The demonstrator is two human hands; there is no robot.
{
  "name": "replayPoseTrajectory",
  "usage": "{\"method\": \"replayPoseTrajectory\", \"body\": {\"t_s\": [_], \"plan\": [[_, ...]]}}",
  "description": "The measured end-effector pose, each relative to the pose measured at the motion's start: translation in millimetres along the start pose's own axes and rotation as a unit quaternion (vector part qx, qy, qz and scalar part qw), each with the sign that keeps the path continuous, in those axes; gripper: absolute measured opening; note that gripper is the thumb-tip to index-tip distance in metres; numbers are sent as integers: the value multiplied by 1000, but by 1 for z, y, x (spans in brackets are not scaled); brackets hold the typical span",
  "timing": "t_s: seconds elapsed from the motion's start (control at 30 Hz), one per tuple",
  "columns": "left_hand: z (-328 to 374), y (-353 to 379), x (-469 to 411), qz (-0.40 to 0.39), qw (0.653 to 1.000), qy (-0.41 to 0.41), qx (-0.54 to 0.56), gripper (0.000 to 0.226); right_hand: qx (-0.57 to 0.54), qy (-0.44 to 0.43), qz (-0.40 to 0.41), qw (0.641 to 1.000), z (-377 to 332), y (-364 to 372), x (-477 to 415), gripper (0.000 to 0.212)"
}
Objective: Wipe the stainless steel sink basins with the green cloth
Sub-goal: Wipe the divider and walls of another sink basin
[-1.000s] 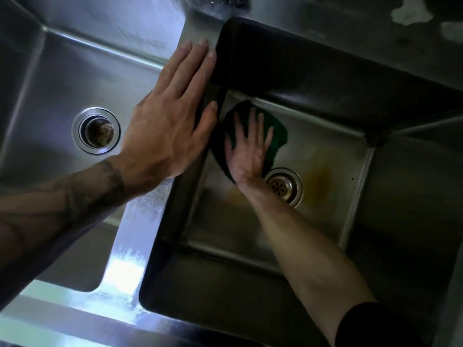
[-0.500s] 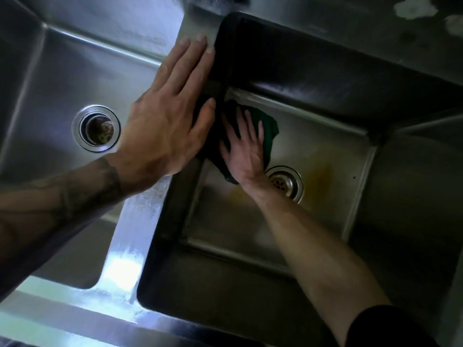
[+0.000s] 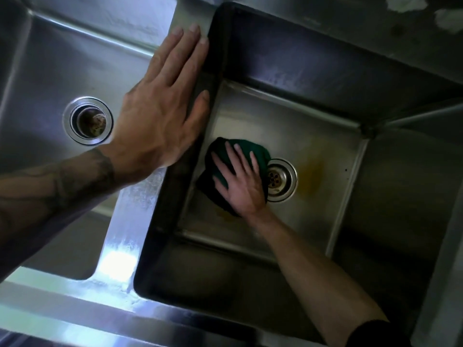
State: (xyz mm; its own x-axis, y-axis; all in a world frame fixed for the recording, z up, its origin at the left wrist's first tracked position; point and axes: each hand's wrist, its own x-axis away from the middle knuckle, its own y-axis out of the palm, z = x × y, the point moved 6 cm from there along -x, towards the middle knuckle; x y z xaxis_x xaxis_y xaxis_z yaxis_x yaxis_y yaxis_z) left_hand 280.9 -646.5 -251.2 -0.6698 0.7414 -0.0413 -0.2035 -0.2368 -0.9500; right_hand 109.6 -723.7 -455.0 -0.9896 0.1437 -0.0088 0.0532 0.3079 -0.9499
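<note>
My right hand (image 3: 240, 181), pressed flat on the bunched dark-green cloth (image 3: 244, 144), has drawn back towards me across the floor (image 3: 313, 136) of the right-hand stainless steel basin. One second ago the cloth lay in the far left corner of the basin. Half a second ago it was pushed against the left wall (image 3: 175, 196). Now it lies out of that corner, and its right edge meets the rim of the round steel drain strainer (image 3: 281, 180).

Dim, cool light leaves the right basin (image 3: 325, 71) in deep shadow; white glare flares off the steel divider (image 3: 116, 265); wide-angle distortion bends the edges.
</note>
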Motion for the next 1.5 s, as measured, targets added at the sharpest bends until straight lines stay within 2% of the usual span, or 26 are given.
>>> {"method": "replayPoseTrajectory", "body": {"t_s": [0.07,0.17,0.23,0.3,0.37,0.5,0.57,0.67,0.73,0.77,0.87,0.93,1.03,1.23,1.33,1.43,1.5], "plan": [[1,0,0,2,1000,-3,-1,66,14,10,6,1000,23,-8,-4,56],[-1,0,0,-1,1000,-6,-10,67,47,123,29,991,40,-14,-29,57],[1,0,0,-6,1000,-2,-12,67,39,164,30,985,23,-9,-38,59],[1,0,0,-4,1000,1,-13,66,14,123,22,992,-5,1,-25,61],[3,-2,1,-3,1000,4,-16,66,-7,25,-4,1000,-26,7,11,62],[2,-3,1,-7,1000,-9,-13,66,23,-134,-69,988,-8,5,65,63],[3,-1,0,-8,1000,-10,-12,66,36,-122,-64,990,-2,5,62,62],[4,-3,0,-5,1000,-15,-15,65,8,1,-34,999,-34,13,48,61],[6,-4,1,-10,1000,-12,-20,66,-8,28,-43,999,-57,21,43,62],[7,-4,2,-14,999,-10,-27,66,-14,9,-52,998,-58,22,45,62],[8,-4,5,-21,998,-16,-54,67,2,-126,-74,989,-30,15,70,62],[9,-5,9,-31,998,-29,-55,69,21,-173,-98,980,-9,11,94,64],[12,-5,23,-42,997,-43,-47,70,20,-127,-112,985,-7,10,102,67],[17,-2,98,-25,995,-74,-68,71,-19,-59,-110,992,-55,18,50,72],[17,2,110,-16,993,-77,-84,72,-26,-97,-112,989,-46,16,65,70],[17,4,108,-16,993,-69,-94,73,21,-166,-126,978,-13,10,112,70],[16,5,107,-13,993,-64,-98,73,45,-170,-130,976,-4,8,126,70]]}}
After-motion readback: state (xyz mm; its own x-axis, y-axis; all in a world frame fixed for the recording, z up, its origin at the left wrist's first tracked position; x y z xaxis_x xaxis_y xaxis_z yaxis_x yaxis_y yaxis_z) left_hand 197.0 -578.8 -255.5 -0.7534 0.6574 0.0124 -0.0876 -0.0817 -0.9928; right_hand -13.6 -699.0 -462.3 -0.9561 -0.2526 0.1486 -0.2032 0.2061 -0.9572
